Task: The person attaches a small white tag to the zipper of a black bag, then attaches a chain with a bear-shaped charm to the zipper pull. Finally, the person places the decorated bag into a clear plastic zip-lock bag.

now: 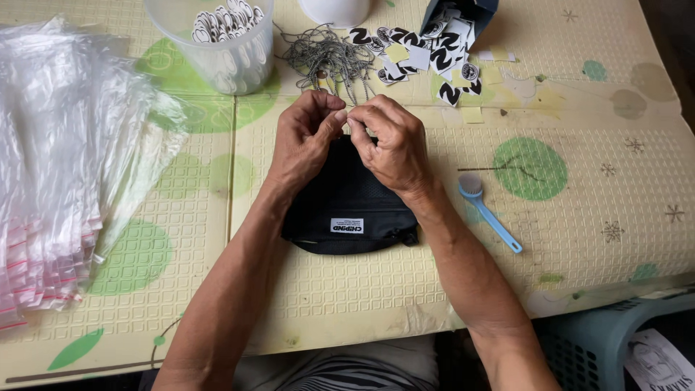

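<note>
I see both hands meeting at the top edge of a small black pouch (347, 206) lying flat at table centre, its white label at its 6 o'clock edge. Left hand (304, 141) has its fingers curled shut, thumb and forefinger pinched on something thin at the pouch's 12 o'clock; right hand (391, 145) is likewise closed in a pinch, fingertips touching the left's. What sits between them is too small to tell, likely a cord or zip pull. I judge the pouch lies flat so both hands stay free for fine work. At 12 o'clock from the hands sits a tangle of grey string loops (326, 58), close for easy reach. At 11 o'clock a clear plastic tub (217, 43) holds black-and-white tags. At 1 o'clock a tipped dark box (463, 11) spills more black-and-white tags and yellow squares (434, 54) onto the yellow mat (579, 94). A stack of clear zip bags (58, 166) lies at 9 o'clock. A blue brush (489, 210) rests at 3 o'clock, apart from the pouch. A teal basket (601, 340) is at 5 o'clock below the table.
</note>
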